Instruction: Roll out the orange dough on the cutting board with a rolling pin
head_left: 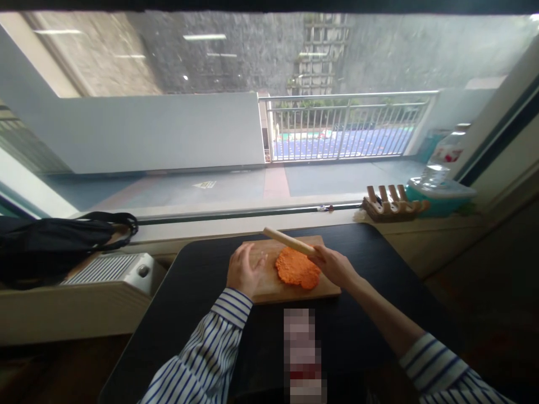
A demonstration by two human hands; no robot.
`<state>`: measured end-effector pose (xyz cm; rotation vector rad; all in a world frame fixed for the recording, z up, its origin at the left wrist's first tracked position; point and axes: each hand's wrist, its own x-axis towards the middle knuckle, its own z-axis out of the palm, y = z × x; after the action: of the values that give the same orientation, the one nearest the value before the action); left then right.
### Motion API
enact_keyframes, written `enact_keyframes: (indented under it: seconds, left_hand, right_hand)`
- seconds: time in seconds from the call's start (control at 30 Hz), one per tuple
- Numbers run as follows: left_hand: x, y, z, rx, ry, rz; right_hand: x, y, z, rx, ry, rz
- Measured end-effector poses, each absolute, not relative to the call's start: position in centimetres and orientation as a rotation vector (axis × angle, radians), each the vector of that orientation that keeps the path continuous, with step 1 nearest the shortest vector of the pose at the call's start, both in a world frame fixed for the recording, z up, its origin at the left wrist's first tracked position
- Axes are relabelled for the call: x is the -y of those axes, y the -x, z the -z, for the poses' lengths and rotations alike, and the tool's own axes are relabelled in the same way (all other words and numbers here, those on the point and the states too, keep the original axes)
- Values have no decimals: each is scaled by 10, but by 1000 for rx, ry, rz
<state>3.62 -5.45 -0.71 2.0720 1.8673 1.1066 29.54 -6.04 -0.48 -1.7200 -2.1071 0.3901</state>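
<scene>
A flattened, rough-edged orange sheet of what looks like dough [298, 270] lies on a wooden cutting board [263, 292]. My right hand [334, 266] grips one end of a pale wooden rolling pin [286, 239], which slants up to the left over the far edge of the orange sheet. Whether the pin touches the sheet I cannot tell. My left hand [246, 269] rests at the board's left side, thumb apart from the fingers, holding nothing and just left of the sheet.
The board sits on a black table [202, 275] by a window. On the sill at right are a wooden rack-like object [389, 205], a teal container [442, 199] and a clear plastic bottle [442, 157]. A black bag [54, 241] and a white radiator [109, 269] stand at left.
</scene>
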Motion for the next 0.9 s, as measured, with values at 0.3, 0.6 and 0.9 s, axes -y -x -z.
enact_keyframes:
  seconds: [0.3,0.6,0.9]
  left_hand:
    - [28,-72,13,-1706,-1185,-699]
    - [18,-67,13,-1692,-1237,-603]
    - [13,-59,21,-1639,-1285,-742]
  right_hand:
    - [41,-309,27,1770,1813,-644]
    - [36,-300,28,1720,1756,-746]
    - [37,-290,28,1698,1729,-756]
